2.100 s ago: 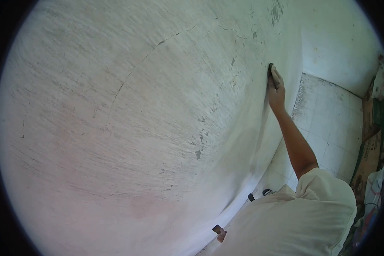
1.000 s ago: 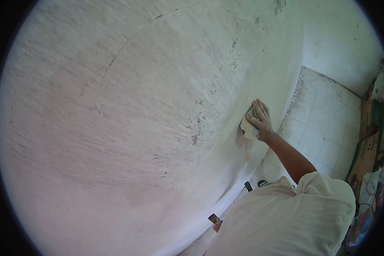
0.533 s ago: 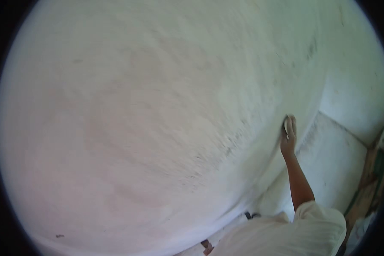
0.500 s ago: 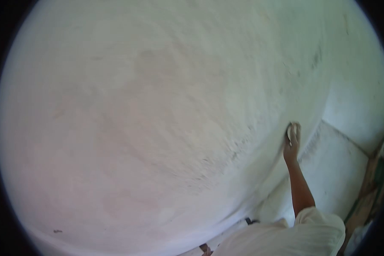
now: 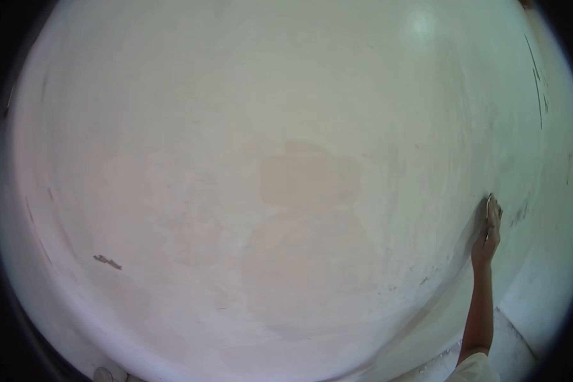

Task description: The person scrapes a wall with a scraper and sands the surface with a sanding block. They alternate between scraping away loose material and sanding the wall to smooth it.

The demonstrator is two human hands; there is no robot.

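My right hand is at the right side of the view, pressed to a large pale wall with the arm stretched out. Its fingers are closed round a small, light-coloured pad that lies against the surface; what it is exactly is too small to tell. Dark scuffs mark the wall just right of the fingers. My left hand does not show.
A brown, chipped patch marks the wall at the lower left. Long dark scratches run down the upper right. At the bottom right a floor corner shows beside my sleeve.
The view has swung up and turned to face the wall more squarely. My right hand, still holding the pad, appears farther right and slightly lower. My torso has mostly left the view.
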